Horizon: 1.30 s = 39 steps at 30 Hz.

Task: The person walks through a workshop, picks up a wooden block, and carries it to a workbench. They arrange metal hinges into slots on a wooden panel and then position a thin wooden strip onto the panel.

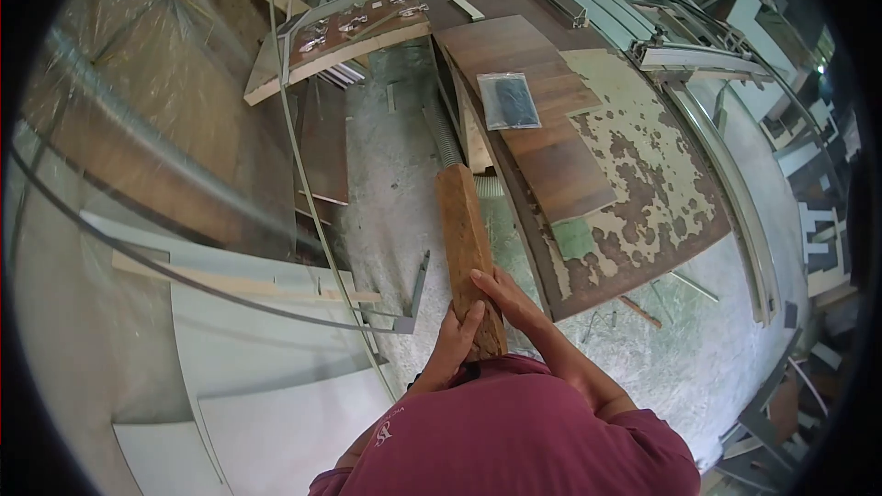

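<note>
Left hand [452,338] and right hand [497,293] both clasp the beam [465,234]; the table [657,211] lies at its two o'clock.

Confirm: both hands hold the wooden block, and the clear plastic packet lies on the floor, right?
Wrong spot: the packet lies on the brown board, as the head view shows. Left hand and right hand hold the wooden block.
</note>
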Each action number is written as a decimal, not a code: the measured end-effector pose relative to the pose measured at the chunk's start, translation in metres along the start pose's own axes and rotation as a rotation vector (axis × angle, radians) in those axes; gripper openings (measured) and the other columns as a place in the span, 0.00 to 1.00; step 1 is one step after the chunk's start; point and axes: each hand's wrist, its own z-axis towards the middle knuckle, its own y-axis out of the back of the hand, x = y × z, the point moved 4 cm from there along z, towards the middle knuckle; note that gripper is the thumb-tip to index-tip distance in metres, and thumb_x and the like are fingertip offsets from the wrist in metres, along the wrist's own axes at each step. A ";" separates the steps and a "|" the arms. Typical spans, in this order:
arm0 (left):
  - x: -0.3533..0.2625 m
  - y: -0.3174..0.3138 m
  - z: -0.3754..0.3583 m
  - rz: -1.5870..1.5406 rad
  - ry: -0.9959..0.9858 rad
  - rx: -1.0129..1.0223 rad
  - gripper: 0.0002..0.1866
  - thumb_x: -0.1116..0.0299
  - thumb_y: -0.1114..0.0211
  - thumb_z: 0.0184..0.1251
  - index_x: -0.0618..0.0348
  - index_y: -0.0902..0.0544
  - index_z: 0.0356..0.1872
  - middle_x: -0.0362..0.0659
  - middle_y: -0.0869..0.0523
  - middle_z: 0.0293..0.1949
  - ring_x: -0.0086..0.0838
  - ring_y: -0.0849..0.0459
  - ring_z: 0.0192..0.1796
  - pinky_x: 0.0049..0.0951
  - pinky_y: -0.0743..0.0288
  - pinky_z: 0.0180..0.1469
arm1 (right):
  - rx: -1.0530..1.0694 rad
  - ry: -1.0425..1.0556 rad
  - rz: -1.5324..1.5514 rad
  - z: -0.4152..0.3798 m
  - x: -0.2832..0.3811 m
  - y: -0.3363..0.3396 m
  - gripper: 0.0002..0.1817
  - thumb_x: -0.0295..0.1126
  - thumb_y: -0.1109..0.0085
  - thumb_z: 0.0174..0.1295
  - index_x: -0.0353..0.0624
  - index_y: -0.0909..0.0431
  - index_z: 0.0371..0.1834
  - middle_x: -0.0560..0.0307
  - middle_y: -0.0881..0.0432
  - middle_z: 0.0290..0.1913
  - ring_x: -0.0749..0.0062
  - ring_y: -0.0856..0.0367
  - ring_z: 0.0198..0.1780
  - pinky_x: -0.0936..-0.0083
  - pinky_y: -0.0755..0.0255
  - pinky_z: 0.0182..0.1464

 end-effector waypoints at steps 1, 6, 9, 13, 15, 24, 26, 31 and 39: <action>0.000 0.013 0.006 0.005 0.030 0.019 0.32 0.53 0.45 0.72 0.67 0.40 0.67 0.48 0.28 0.59 0.30 0.28 0.60 0.30 0.33 0.61 | -0.032 -0.015 -0.028 0.008 0.001 -0.005 0.42 0.60 0.49 0.62 0.30 0.39 0.65 0.46 0.27 0.57 0.67 0.30 0.58 0.73 0.36 0.60; -0.012 0.054 0.029 -0.008 0.038 0.053 0.32 0.51 0.44 0.72 0.69 0.36 0.64 0.49 0.26 0.56 0.30 0.27 0.57 0.28 0.35 0.61 | -0.043 -0.078 -0.057 0.049 0.000 -0.024 0.43 0.60 0.49 0.63 0.31 0.40 0.66 0.44 0.28 0.57 0.65 0.29 0.58 0.71 0.35 0.59; -0.017 0.072 0.045 -0.076 0.044 0.058 0.31 0.52 0.44 0.72 0.68 0.35 0.64 0.48 0.25 0.56 0.30 0.27 0.57 0.28 0.35 0.60 | -0.119 0.047 -0.089 0.083 0.007 -0.023 0.42 0.57 0.47 0.64 0.32 0.43 0.68 0.42 0.28 0.58 0.61 0.30 0.60 0.69 0.36 0.61; -0.023 0.093 0.068 -0.071 0.064 0.020 0.30 0.52 0.45 0.72 0.68 0.34 0.63 0.47 0.25 0.55 0.29 0.26 0.56 0.27 0.34 0.59 | -0.615 0.410 -0.788 0.151 0.019 0.042 0.43 0.49 0.38 0.60 0.38 0.48 0.71 0.36 0.33 0.63 0.45 0.33 0.63 0.59 0.40 0.64; -0.026 0.101 0.080 -0.063 0.049 0.016 0.29 0.52 0.45 0.73 0.68 0.33 0.62 0.46 0.24 0.55 0.29 0.26 0.55 0.27 0.33 0.59 | -0.834 0.415 -0.961 0.176 0.048 0.072 0.44 0.49 0.36 0.57 0.40 0.46 0.71 0.34 0.35 0.65 0.42 0.36 0.65 0.56 0.41 0.65; -0.039 0.130 0.149 -0.039 0.130 0.013 0.30 0.53 0.44 0.72 0.68 0.34 0.63 0.47 0.25 0.57 0.30 0.27 0.58 0.28 0.35 0.61 | -1.169 0.178 -1.115 0.298 0.081 0.183 0.50 0.52 0.31 0.49 0.44 0.46 0.72 0.37 0.47 0.72 0.41 0.51 0.73 0.40 0.56 0.70; -0.057 0.128 0.165 -0.037 0.103 -0.020 0.30 0.53 0.43 0.72 0.68 0.34 0.63 0.47 0.25 0.58 0.30 0.27 0.58 0.28 0.34 0.60 | -1.194 0.006 -1.172 0.315 0.079 0.204 0.50 0.52 0.31 0.49 0.44 0.48 0.72 0.37 0.48 0.72 0.41 0.50 0.73 0.40 0.56 0.70; -0.079 0.126 0.216 -0.050 0.196 -0.039 0.30 0.54 0.43 0.71 0.68 0.35 0.64 0.46 0.25 0.58 0.30 0.26 0.57 0.29 0.34 0.60 | -1.184 -0.066 -1.184 0.329 0.089 0.221 0.48 0.53 0.32 0.49 0.43 0.43 0.70 0.40 0.41 0.68 0.45 0.47 0.70 0.45 0.54 0.68; -0.100 0.099 0.284 -0.148 0.293 0.066 0.30 0.55 0.44 0.72 0.66 0.36 0.65 0.46 0.25 0.57 0.32 0.25 0.56 0.31 0.32 0.60 | -1.103 -0.050 -1.233 0.327 0.102 0.233 0.42 0.48 0.31 0.48 0.44 0.37 0.65 0.45 0.34 0.59 0.51 0.38 0.63 0.54 0.46 0.64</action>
